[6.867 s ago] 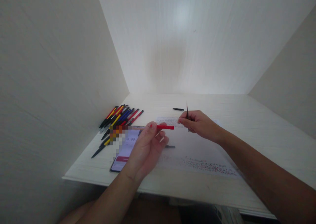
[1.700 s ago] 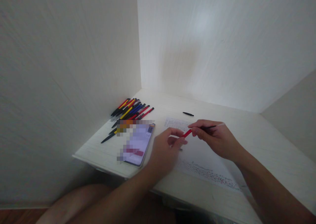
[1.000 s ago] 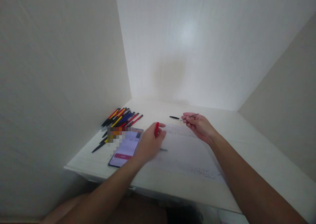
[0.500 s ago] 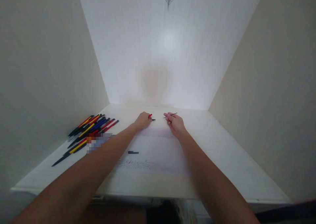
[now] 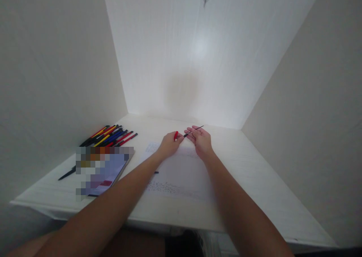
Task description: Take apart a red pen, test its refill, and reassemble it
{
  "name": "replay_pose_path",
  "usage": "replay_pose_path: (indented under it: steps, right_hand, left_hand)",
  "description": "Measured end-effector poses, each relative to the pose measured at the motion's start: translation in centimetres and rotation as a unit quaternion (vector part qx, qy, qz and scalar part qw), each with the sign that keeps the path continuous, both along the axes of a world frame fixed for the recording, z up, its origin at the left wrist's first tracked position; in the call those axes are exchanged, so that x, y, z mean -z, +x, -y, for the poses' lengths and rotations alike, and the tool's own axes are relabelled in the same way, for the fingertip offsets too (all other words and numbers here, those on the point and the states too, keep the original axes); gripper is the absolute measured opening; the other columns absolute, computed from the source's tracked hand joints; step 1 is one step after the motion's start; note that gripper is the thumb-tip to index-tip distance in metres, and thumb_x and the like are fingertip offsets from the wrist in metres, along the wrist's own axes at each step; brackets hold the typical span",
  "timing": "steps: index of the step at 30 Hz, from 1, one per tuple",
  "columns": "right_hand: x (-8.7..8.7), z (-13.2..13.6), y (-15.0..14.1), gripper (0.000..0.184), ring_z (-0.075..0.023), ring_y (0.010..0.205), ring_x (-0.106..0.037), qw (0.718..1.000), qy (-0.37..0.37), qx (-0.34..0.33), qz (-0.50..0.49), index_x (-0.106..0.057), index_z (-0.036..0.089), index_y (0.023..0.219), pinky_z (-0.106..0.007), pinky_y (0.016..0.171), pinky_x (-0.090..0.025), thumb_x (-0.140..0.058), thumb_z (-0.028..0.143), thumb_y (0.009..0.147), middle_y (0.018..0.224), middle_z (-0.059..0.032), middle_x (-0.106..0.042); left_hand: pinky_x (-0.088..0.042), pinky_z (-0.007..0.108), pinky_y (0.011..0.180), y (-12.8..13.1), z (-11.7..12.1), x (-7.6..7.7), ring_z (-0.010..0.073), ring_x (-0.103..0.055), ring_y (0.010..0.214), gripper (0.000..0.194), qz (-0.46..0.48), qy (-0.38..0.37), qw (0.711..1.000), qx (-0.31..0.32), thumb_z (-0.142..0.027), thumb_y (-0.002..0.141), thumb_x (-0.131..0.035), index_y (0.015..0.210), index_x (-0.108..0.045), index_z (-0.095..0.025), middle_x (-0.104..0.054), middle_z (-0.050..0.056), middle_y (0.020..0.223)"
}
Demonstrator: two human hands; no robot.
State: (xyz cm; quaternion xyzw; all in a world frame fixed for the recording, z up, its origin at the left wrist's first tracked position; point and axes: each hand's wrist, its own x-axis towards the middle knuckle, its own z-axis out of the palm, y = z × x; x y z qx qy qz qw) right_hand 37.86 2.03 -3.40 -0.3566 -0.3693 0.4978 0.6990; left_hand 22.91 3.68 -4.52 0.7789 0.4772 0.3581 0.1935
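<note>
My left hand (image 5: 169, 143) is closed around a red pen part (image 5: 176, 135), most of it hidden by the fingers. A small black piece (image 5: 186, 135) sticks out from these fingertips towards my right hand. My right hand (image 5: 202, 142) pinches a thin dark rod (image 5: 200, 127) that looks like a pen refill, its other fingers partly spread. Both hands are close together above the far edge of a printed paper sheet (image 5: 183, 174). The refill's near end lies close to the black piece; whether they touch I cannot tell.
Several red, yellow, blue and black pens (image 5: 109, 137) lie piled at the left. In front of them rests a flat device with a blurred screen (image 5: 113, 174). A small dark piece (image 5: 156, 172) shows beside my left forearm. Walls enclose the white table (image 5: 249, 181) on three sides.
My left hand has moved right, bringing the red and black parts close to the refill in my right hand. The view has shifted, and more of the screen device now shows.
</note>
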Motion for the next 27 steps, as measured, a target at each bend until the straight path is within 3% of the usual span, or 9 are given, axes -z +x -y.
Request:
replay_pose_path:
  steps: [14,21,27]
  right_hand:
    - [-0.3,0.2,0.6,0.02,-0.0206,0.085,-0.073,0.999,-0.009,-0.003,0.038,-0.062,0.016,0.09,-0.039,0.089,-0.058,-0.076,0.021,0.077,0.091,-0.0094,-0.074]
    - [-0.3,0.2,0.7,0.019,-0.0203,0.086,-0.073,1.0,-0.006,-0.006,0.029,-0.061,0.016,0.091,-0.035,0.086,-0.059,-0.073,0.018,0.077,0.091,-0.0091,-0.075]
    - [-0.8,1.0,-0.3,0.039,-0.0194,0.078,-0.073,0.997,-0.011,-0.046,0.056,-0.055,0.02,0.109,-0.038,0.082,-0.059,-0.073,0.016,0.074,0.084,-0.0051,-0.076]
  left_hand:
    - [-0.043,0.029,0.07,-0.1,1.0,-0.3,0.0187,-0.059,0.073,0.017,0.043,0.019,0.999,-0.008,-0.028,0.09,-0.056,0.088,-0.068,-0.016,-0.068,0.007,0.082]
    - [-0.042,0.028,0.069,0.1,1.1,0.1,0.0181,-0.059,0.072,0.014,0.062,0.017,0.998,-0.006,-0.026,0.09,-0.057,0.084,-0.065,-0.016,-0.068,0.005,0.08]
    - [-0.041,0.029,0.07,0.3,1.3,0.0,0.0185,-0.059,0.073,0.014,0.09,0.018,0.996,0.007,-0.026,0.09,-0.057,0.088,-0.067,-0.015,-0.069,0.007,0.084]
